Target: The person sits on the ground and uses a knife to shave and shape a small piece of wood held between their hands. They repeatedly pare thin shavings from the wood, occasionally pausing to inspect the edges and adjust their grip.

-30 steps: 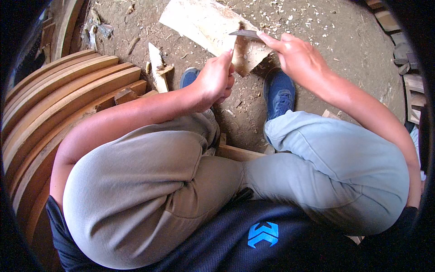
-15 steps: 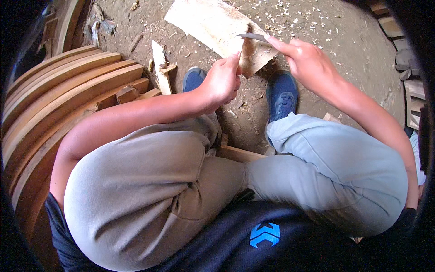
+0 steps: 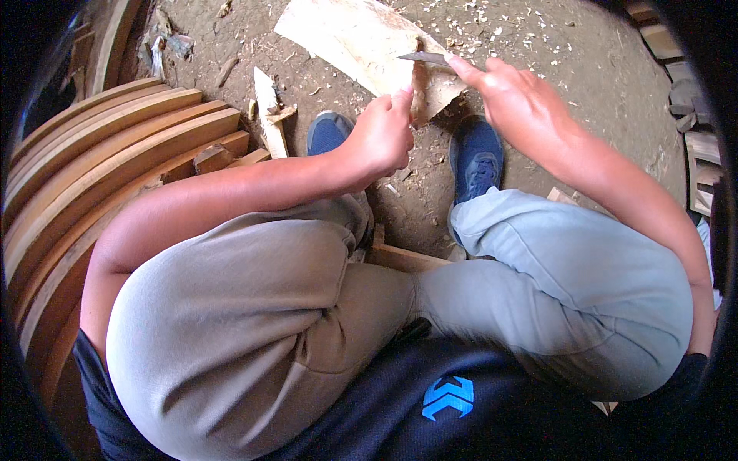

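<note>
My right hand is closed round the handle of a knife, its forefinger stretched along toward the blade. The dark, slightly curved blade points left, over a pale, flat piece of wood lying on the ground. Close by, my left hand is curled with its thumb up. By that thumb tip runs a narrow brown strip of wood; I cannot tell if it is a separate piece or part of the pale wood. What the left fingers hold is hidden.
Curved stacked boards fill the left side. A split wood scrap lies near my left shoe; my right shoe is below the pale wood. Shavings litter the dirt floor. More wood pieces line the right edge.
The knife and my right hand have shifted slightly up and left. My left hand has turned a little, its fingers now tucked more under.
</note>
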Motion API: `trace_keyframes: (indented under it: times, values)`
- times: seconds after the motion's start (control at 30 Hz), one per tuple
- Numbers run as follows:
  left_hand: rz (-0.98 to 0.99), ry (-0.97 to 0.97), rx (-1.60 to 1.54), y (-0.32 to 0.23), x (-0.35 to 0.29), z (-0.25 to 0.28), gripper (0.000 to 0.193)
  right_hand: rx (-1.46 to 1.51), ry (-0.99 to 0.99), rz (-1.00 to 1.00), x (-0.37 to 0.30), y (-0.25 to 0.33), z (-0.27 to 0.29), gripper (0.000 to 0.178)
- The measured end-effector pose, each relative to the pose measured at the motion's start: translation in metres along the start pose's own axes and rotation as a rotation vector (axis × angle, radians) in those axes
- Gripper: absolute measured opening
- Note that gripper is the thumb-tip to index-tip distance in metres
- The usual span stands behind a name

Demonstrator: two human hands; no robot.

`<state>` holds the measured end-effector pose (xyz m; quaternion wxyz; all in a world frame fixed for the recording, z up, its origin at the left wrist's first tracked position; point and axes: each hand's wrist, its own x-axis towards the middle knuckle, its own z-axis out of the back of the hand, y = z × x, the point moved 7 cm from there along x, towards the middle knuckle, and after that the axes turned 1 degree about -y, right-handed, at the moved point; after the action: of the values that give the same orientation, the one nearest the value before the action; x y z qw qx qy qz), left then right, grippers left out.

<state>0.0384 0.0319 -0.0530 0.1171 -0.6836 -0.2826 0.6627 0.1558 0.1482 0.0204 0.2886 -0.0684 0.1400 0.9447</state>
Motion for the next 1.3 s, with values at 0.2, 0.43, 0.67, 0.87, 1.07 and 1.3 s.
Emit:
trace_keyframes:
  times: [0.2,0.43,0.67,0.87,1.07,1.3]
  values:
    - [-0.025,-0.031,-0.004,0.0,0.009,-0.002,0.043,-0.209,0.046,-0.057,0.008,0.01,-0.007,0.058]
    - [-0.031,0.001,-0.128,-0.002,0.002,0.002,0.042,-0.059,-0.1,0.022,0.018,0.003,0.018,0.037]
    - [-0.023,0.004,-0.113,-0.001,0.002,0.004,0.041,0.337,0.011,-0.063,0.017,-0.014,-0.002,0.037]
    - [-0.05,0.023,-0.053,0.0,0.005,-0.003,0.039,0.259,0.078,-0.062,0.014,-0.014,-0.006,0.037]
    - [-0.017,0.017,0.027,-0.003,-0.002,-0.008,0.043,0.243,0.111,-0.094,0.015,-0.003,0.008,0.032]
    - [-0.059,0.1,0.085,-0.008,-0.003,-0.014,0.046,-0.157,-0.005,-0.006,0.007,0.011,0.017,0.051]
